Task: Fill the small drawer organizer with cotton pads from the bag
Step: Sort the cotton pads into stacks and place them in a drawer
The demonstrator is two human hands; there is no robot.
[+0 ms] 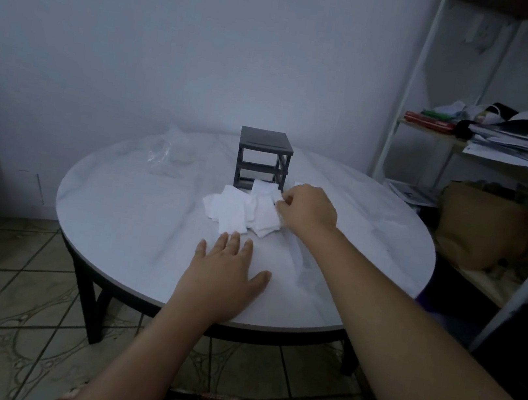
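Many cotton pads [237,211] lay heaped on the surface [134,232] just before the dark drawer organizer [263,158]; our right grip [308,211] pinched pads at the heap's right edge, our left grip [228,270] rested flat, fingers straight, the clear bag [170,155] well apart

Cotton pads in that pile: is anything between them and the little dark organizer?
Nothing visible. The cotton pads lie directly before the organizer, reaching its base. The right hand pinches pads at the pile's right edge; the left hand rests flat on the table.
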